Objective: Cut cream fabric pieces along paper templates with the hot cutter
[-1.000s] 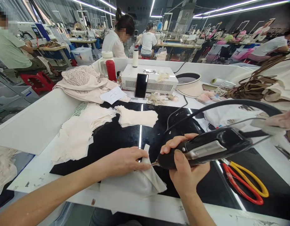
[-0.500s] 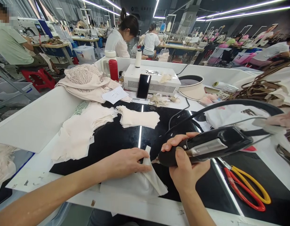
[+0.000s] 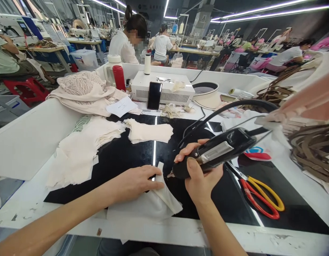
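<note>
My left hand (image 3: 139, 181) pinches the folded upper edge of a pale fabric piece (image 3: 166, 201) lying at the front of the black board (image 3: 118, 160). My right hand (image 3: 203, 176) is wrapped round a black handheld tool (image 3: 220, 151) with a silver strip. The tool's narrow tip points left, just right of the fabric fold. A black cable curves from its back end. Behind my hands lies a stack of cream fabric pieces (image 3: 150, 131), and a larger stack (image 3: 79, 153) is at the left.
Scissors (image 3: 260, 197) with red and yellow handles lie at the right. Behind the board stand a phone (image 3: 154, 96), a white box (image 3: 177, 85), a red bottle (image 3: 118, 77) and a visor (image 3: 207, 94). Brown straps (image 3: 313, 149) and another person's arm (image 3: 305, 92) are at the right; people sit beyond.
The camera view has turned rightward, so the surroundings appear farther left. The other person's arm reaches further into view at the right. Both my hands keep nearly the same grips.
</note>
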Motion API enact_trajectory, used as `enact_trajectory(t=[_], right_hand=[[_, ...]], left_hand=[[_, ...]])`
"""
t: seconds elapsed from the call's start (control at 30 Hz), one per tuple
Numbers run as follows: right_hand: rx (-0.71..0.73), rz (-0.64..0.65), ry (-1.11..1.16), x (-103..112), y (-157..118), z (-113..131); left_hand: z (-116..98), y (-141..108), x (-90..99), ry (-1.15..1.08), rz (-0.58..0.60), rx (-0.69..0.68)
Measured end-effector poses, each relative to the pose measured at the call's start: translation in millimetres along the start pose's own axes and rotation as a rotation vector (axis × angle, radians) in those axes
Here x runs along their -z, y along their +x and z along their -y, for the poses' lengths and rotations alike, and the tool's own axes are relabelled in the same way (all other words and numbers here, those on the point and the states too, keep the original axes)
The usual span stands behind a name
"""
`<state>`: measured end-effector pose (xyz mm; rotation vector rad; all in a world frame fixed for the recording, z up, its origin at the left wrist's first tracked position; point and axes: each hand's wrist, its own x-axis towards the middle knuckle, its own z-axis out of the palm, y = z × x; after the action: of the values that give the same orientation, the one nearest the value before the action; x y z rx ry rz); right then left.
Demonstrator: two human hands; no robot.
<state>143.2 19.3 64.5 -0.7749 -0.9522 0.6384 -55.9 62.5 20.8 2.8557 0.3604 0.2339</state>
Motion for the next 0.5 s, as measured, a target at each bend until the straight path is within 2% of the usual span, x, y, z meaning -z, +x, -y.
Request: enact_trajectory(t=[0.17,0.23,0.3,0.37,0.4,0.5], right_hand=[[0.043,-0.017,-0.084,12,9,10],[0.061,-0.007,-0.124,20,13,13],[0.066,0.026,-0.191,30,15,12],[0.072,0.038,-0.307,42,15,7],[0.054,0.045,-0.374,49,14,4],[0.069,0.077,-0.546,77,9,-5]], left_hand=[[-13,9,1.8,-0.125,-0.032,0.079],[-23,18,-4.0,-0.152,-0.071,0.096],[-30,26,-18.9,-0.107,-0.134,0.089],[-29,35,-42.3,0.009,-0.254,0.019],[-26,38,-55.7,0.069,-0.331,-0.039],[-10,45,-92.6,0.166,-0.448,-0.061]])
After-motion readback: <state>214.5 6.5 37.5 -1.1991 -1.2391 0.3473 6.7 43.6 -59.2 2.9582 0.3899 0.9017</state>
